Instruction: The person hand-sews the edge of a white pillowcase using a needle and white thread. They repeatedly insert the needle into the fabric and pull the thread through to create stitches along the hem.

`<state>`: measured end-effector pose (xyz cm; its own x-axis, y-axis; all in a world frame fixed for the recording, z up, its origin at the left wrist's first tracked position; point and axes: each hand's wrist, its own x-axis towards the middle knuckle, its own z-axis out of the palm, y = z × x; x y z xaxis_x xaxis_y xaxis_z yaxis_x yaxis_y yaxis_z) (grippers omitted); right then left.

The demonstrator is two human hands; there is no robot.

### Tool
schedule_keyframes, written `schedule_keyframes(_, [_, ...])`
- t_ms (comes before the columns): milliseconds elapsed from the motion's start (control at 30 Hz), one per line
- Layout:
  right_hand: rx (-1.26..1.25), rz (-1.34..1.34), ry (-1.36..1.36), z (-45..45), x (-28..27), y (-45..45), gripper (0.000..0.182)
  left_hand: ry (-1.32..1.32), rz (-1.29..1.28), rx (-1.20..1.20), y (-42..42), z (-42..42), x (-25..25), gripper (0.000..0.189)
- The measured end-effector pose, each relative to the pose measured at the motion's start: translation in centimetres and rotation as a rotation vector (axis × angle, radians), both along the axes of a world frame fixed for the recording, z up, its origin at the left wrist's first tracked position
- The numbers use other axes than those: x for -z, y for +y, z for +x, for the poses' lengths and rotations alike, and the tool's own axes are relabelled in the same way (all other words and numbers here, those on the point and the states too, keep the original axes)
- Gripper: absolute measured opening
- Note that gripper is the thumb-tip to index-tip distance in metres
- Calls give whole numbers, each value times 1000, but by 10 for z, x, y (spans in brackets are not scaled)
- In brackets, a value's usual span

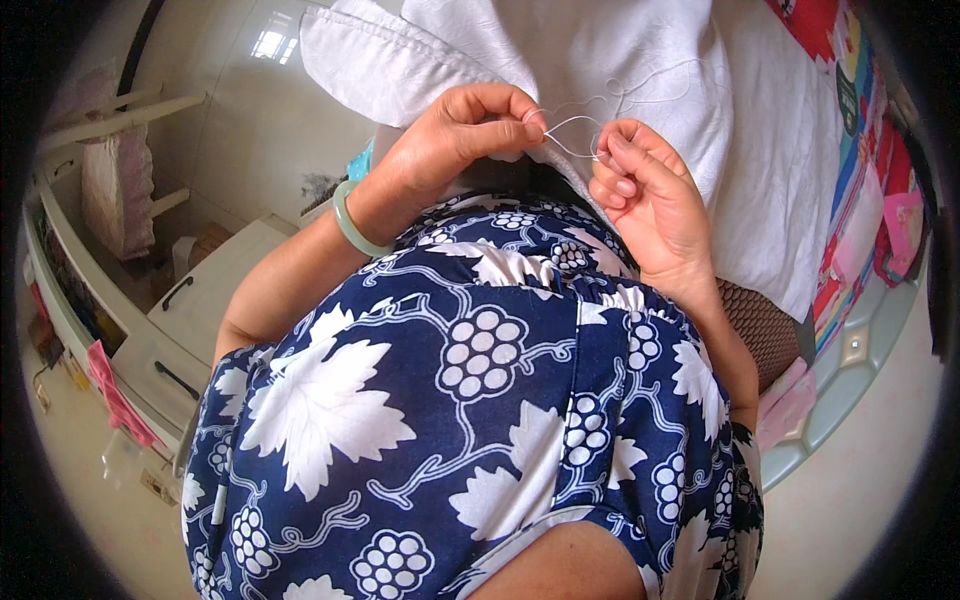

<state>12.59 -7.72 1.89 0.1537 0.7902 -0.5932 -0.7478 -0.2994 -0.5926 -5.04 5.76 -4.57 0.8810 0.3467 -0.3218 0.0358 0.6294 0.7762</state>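
White thread point(576, 118) is looped between my two hands above my lap. My left hand point(480, 135), with a pale green bangle point(352, 219) at its wrist, pinches the thread between thumb and forefinger. Just to the right, my right hand point(652, 195) holds the other side of the loop at its fingertips, palm side showing and fingers curled; whether a needle is there too cannot be told. Behind the hands a white cloth point(600, 45) with a stitched edge drapes over my lap, and slack thread trails across it.
White drawers point(180, 292) with black handles stand at the left, near a stool or chair with a frilled cover point(120, 195). On the right lies bright striped and red bedding point(892, 165) beside a pale green padded edge point(862, 382). Pink cloth point(787, 405) lies near that edge.
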Motion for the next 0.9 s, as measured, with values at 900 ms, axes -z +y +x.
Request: schedule_keyframes(900, [-500, 50, -1315, -14, 17, -17, 45, -272, 155, -236, 26, -19, -35, 22])
